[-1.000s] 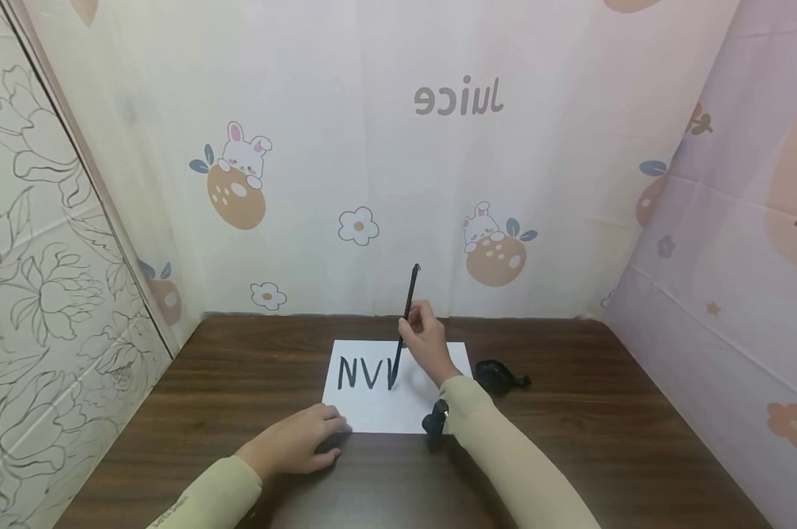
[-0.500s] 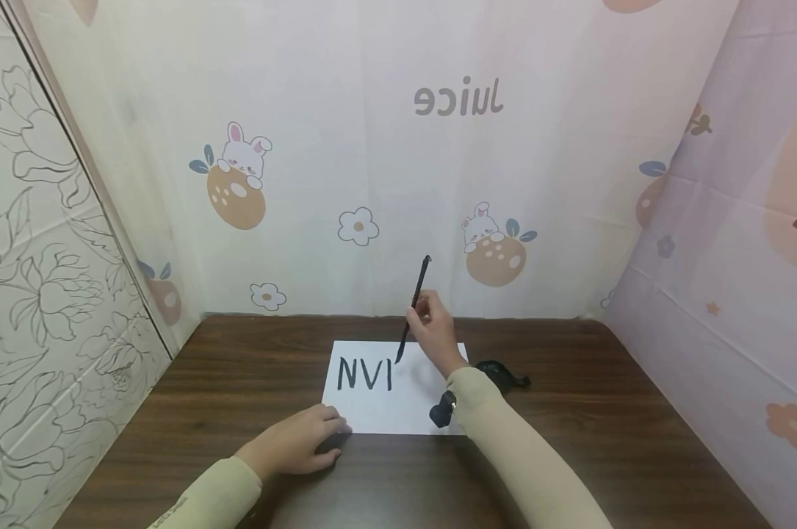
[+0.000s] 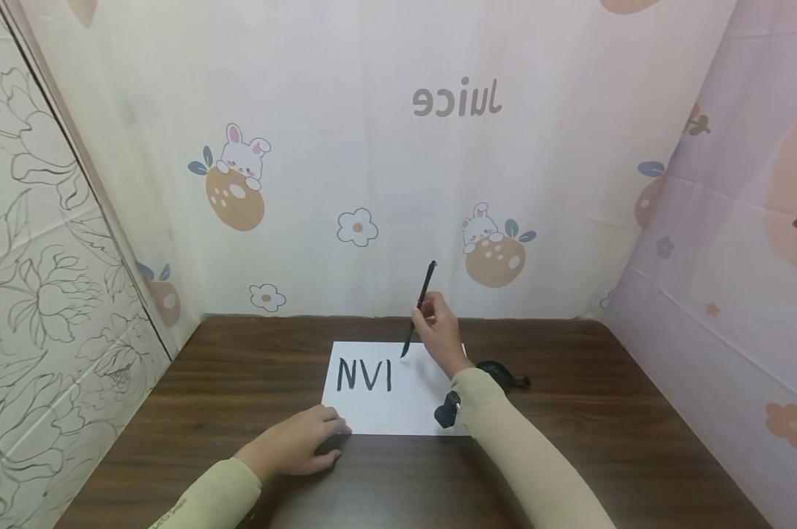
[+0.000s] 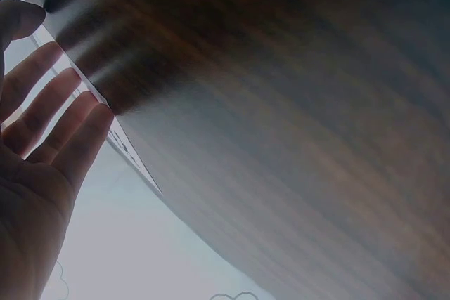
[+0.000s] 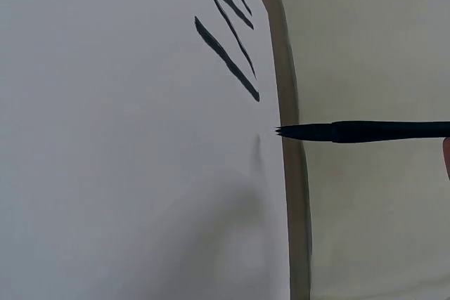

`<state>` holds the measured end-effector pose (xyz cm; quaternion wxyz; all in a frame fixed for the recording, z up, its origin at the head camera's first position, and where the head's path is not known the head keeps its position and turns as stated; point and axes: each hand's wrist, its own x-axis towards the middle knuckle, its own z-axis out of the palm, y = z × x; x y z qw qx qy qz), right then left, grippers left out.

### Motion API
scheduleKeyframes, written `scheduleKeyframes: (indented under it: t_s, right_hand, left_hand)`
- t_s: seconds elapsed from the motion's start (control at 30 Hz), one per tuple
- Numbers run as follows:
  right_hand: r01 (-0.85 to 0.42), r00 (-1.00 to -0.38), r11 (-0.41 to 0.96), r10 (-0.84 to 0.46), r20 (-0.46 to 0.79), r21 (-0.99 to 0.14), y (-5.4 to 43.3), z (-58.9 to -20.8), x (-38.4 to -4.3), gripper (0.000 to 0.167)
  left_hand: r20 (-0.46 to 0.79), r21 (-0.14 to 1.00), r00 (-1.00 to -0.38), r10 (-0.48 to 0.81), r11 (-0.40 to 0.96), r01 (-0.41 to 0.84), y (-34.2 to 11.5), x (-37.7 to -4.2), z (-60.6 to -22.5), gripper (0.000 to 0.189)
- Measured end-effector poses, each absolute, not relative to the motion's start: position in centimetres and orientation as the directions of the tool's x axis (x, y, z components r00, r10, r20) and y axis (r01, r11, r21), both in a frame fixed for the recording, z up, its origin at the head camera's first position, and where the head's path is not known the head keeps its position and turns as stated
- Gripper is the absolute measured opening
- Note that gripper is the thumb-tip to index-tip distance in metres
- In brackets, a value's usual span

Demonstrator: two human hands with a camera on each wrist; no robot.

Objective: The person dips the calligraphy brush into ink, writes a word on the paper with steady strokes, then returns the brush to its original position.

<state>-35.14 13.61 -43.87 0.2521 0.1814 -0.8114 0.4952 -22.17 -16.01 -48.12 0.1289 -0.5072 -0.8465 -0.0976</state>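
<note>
My right hand [image 3: 438, 329] pinches a dark writing brush [image 3: 425, 288] by its handle, over the upper part of a white sheet of paper [image 3: 372, 411]. The brush tip hangs just right of the last black stroke; in the right wrist view the brush [image 5: 373, 131] shows its dark bristles apart from the strokes. Painted on the sheet are the letters N, V and one upright stroke [image 3: 388, 375]. My left hand [image 3: 299, 441] rests at the paper's lower left corner, fingers extended over its edge. The left wrist view shows those fingers [image 4: 84, 131] along the paper's edge.
Behind my right wrist lies a black, leaf-shaped dish [image 3: 497, 375] on the brown wooden table [image 3: 253, 367]. A small black device [image 3: 447, 410] is worn on the right wrist. Patterned curtains [image 3: 372, 147] enclose the table at the back and both sides.
The brush has lifted from the bottom of the upright stroke and moved up and to the right with my right hand. My left hand has stayed in place.
</note>
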Motion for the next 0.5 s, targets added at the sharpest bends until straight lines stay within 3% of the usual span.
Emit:
scheduleKeyframes:
  t_s: [0.5]
  right_hand:
    - [-0.542, -0.801, 0.459, -0.030, 0.598, -0.704, 13.6, -45.1, -35.4, 0.018]
  left_hand:
    - [0.335, 0.015, -0.437, 0.835, 0.460, 0.888, -16.1, -22.2, -48.2, 0.030]
